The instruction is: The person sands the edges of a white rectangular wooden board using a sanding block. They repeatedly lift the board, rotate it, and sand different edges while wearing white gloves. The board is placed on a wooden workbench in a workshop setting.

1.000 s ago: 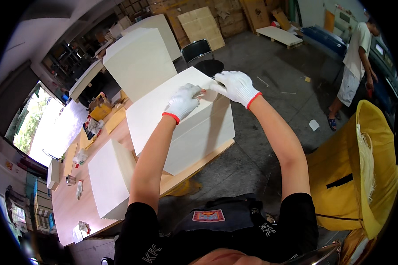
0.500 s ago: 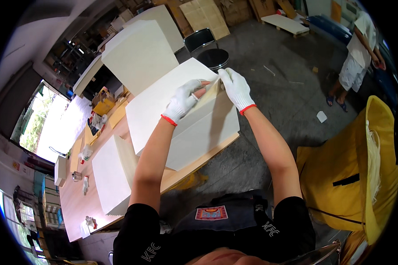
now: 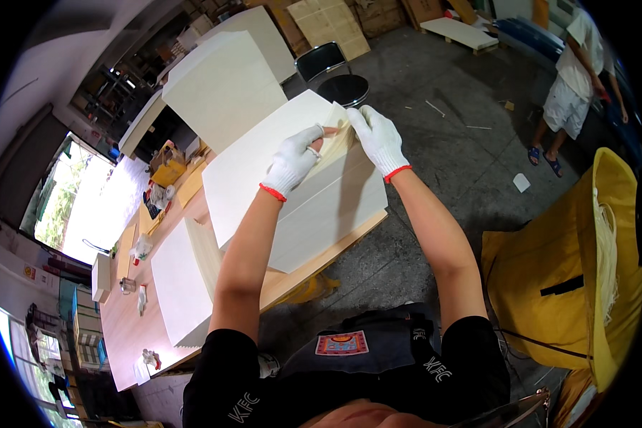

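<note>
A thick stack of large white sheets (image 3: 246, 167) lies tilted across the table, its side facing me. My right hand (image 3: 378, 143), in a white knit glove with a red cuff, pinches the far right corner, where several sheets (image 3: 344, 132) are bent up and fanned. My left hand (image 3: 296, 160) wears a similar glove with thumb and finger bare at the tips. It rests at the stack's upper edge, those two digits apart and touching the fanned sheets. Left of my left forearm lies another stack of white sheets (image 3: 182, 282).
The wooden table (image 3: 125, 339) holds a glass jar (image 3: 127, 285) and a yellow bag (image 3: 167, 164). Behind stand a tall white stack (image 3: 225, 85) and a black chair (image 3: 342, 89). A large yellow sack (image 3: 542, 278) stands at right; a person (image 3: 571, 78) stands far right.
The sheets at the corner have spread into a wider fan between my hands. My right hand has shifted slightly left. The person at far right has moved a little.
</note>
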`<move>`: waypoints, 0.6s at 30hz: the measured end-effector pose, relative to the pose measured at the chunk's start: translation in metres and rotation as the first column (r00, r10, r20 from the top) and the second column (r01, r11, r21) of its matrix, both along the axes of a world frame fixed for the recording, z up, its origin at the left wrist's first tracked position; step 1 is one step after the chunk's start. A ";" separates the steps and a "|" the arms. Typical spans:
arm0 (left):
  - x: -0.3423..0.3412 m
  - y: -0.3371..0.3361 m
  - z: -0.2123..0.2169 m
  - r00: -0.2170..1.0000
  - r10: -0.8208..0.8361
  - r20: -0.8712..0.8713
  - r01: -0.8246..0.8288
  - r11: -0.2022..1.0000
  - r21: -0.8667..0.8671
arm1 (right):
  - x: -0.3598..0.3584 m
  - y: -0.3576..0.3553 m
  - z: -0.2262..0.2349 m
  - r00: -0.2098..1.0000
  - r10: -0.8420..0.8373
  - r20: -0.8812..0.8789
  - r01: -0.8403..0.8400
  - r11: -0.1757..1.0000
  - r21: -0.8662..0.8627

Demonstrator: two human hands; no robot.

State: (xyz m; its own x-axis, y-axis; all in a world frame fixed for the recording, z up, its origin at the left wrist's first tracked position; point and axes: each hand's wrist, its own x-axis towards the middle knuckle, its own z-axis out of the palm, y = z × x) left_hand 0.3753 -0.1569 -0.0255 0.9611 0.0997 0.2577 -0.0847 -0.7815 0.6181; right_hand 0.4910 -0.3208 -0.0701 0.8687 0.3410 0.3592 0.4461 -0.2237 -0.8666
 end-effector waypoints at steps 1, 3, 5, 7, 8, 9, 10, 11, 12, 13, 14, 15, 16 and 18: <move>0.002 0.001 -0.001 1.000 -0.002 -0.026 0.002 1.000 0.016 | 0.001 0.001 -0.002 1.000 -0.005 0.009 0.005 1.000 0.009; 0.001 -0.002 0.001 0.996 0.021 -0.086 -0.020 1.000 0.017 | 0.001 0.002 -0.005 1.000 -0.016 0.025 0.016 1.000 0.025; -0.001 -0.009 0.005 0.986 0.069 -0.151 -0.070 0.997 -0.007 | 0.000 0.003 -0.006 1.000 -0.014 0.026 0.013 0.999 0.038; 0.000 -0.004 0.001 0.994 0.061 -0.095 -0.061 0.998 0.006 | 0.000 0.003 -0.006 0.999 -0.011 0.032 0.009 0.999 0.050; 0.000 -0.005 0.001 0.996 0.054 -0.067 -0.053 0.999 0.012 | 0.000 0.003 -0.007 0.999 -0.013 0.037 0.011 0.999 0.054; 0.000 -0.006 0.003 0.995 0.055 -0.086 -0.055 0.998 -0.001 | 0.001 0.003 -0.008 0.999 -0.014 0.041 0.012 0.998 0.057; -0.001 -0.008 0.006 0.993 0.056 -0.106 -0.058 0.998 -0.013 | 0.001 0.003 -0.008 0.999 -0.020 0.036 0.018 0.998 0.057; -0.003 -0.009 0.009 0.991 0.059 -0.124 -0.063 0.998 -0.024 | 0.000 0.003 -0.008 0.999 -0.024 0.031 0.022 0.998 0.057; -0.001 -0.005 0.005 0.994 0.047 -0.094 -0.048 0.999 -0.013 | -0.001 0.003 -0.006 0.999 -0.027 0.027 0.025 0.998 0.057; 0.002 0.003 -0.003 0.997 0.033 -0.066 -0.033 0.999 -0.001 | -0.002 0.002 -0.004 1.000 -0.006 0.010 0.006 0.999 0.051; 0.003 0.005 -0.004 0.999 0.019 -0.038 -0.019 1.000 0.010 | -0.005 -0.001 0.001 1.000 0.014 -0.008 -0.014 0.999 0.044; 0.003 0.004 -0.006 0.999 0.033 0.002 -0.033 0.999 -0.012 | -0.006 -0.003 0.004 0.999 0.034 -0.026 -0.033 0.999 0.037; 0.002 0.003 -0.007 0.998 0.048 0.042 -0.047 0.998 -0.034 | -0.005 -0.002 0.003 1.000 0.026 -0.017 -0.026 0.999 0.034; 0.002 0.004 -0.008 0.995 0.033 0.093 -0.033 0.999 -0.006 | -0.002 0.001 0.000 1.000 0.009 0.003 -0.009 0.999 0.031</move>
State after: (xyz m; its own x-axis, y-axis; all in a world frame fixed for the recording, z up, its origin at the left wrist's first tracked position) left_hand 0.3773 -0.1534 -0.0335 0.9290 0.1323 0.3457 -0.1166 -0.7818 0.6125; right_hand 0.4893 -0.3201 -0.0702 0.8644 0.3379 0.3724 0.4508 -0.1927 -0.8716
